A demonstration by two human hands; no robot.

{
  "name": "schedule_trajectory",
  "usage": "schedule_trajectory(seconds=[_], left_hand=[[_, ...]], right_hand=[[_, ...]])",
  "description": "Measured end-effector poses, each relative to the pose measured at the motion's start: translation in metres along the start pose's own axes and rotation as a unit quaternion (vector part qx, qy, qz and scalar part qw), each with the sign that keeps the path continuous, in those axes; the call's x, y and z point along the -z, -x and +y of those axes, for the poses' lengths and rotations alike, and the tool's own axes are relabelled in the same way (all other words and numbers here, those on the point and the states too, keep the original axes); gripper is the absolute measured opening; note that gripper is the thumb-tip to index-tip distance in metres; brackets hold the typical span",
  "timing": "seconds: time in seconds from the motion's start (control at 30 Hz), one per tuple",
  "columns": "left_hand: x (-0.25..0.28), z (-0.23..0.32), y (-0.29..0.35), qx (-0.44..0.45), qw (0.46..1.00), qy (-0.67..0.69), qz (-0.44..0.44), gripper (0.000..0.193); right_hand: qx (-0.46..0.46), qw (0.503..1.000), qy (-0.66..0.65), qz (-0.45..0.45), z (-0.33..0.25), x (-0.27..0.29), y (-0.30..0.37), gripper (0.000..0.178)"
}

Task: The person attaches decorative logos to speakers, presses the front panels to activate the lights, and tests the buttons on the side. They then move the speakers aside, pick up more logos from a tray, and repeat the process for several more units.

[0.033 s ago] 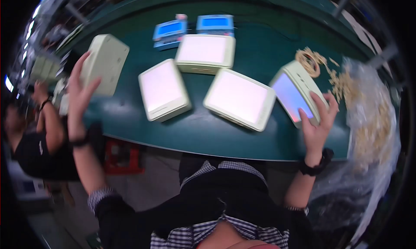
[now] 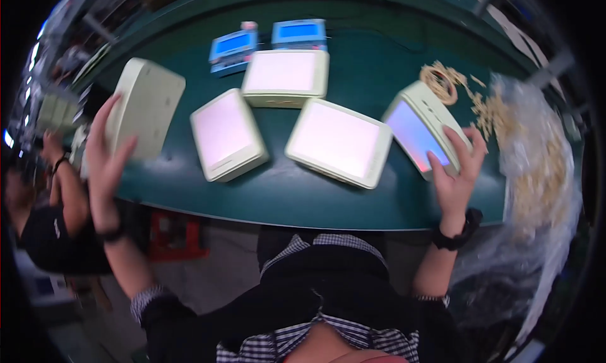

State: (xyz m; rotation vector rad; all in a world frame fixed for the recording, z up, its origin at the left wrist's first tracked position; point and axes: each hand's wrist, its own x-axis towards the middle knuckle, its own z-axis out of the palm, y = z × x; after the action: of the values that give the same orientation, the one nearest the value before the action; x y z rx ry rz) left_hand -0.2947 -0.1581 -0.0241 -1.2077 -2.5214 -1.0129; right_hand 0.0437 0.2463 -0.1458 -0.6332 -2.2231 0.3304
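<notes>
My left hand [image 2: 106,154] grips a pale green, rounded box-shaped device [image 2: 150,110] by its left side, thumb on the back. That device is tilted up at the table's left end, its plain back toward me. At the right, my right hand [image 2: 459,170] holds a similar device [image 2: 435,113] by its near end, fingers on the edge and thumb by the screen. Its screen glows blue with a red patch. Between my hands lie three more such devices with lit whitish screens: one at left [image 2: 221,134], one behind [image 2: 281,72] and one at centre right [image 2: 338,139].
Two blue-screened instruments [image 2: 233,46] stand at the back. Tan rubber bands [image 2: 439,84] lie at the right, beside a clear plastic bag [image 2: 536,167] of similar pieces. A red stool [image 2: 177,237] is below the table's front edge; another person [image 2: 60,205] sits at the left.
My left hand and its device have moved slightly nearer and lower. The whole view has shifted a little; my right hand keeps its grip, and the three middle devices stay put.
</notes>
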Motion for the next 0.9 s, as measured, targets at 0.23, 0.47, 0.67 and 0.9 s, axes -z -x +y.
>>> schedule_trajectory(seconds=[0.23,0.47,0.67,0.9], left_hand=[[-0.070,0.105,0.063,-0.214,0.937,0.045,-0.273,0.055],[-0.112,0.090,0.057,-0.260,0.941,0.031,-0.215,0.051],[-0.123,0.086,0.051,-0.267,0.941,0.074,-0.193,0.046],[-0.120,0.082,0.055,-0.266,0.945,0.065,-0.180,0.032]], right_hand=[[0.024,0.997,-0.068,0.026,0.001,-0.010,0.000,0.047],[0.119,0.987,0.073,0.078,0.043,0.020,-0.066,0.043],[0.091,0.981,0.150,0.081,0.179,-0.005,-0.186,0.043],[-0.075,0.977,0.187,0.067,0.261,-0.095,-0.277,0.048]])
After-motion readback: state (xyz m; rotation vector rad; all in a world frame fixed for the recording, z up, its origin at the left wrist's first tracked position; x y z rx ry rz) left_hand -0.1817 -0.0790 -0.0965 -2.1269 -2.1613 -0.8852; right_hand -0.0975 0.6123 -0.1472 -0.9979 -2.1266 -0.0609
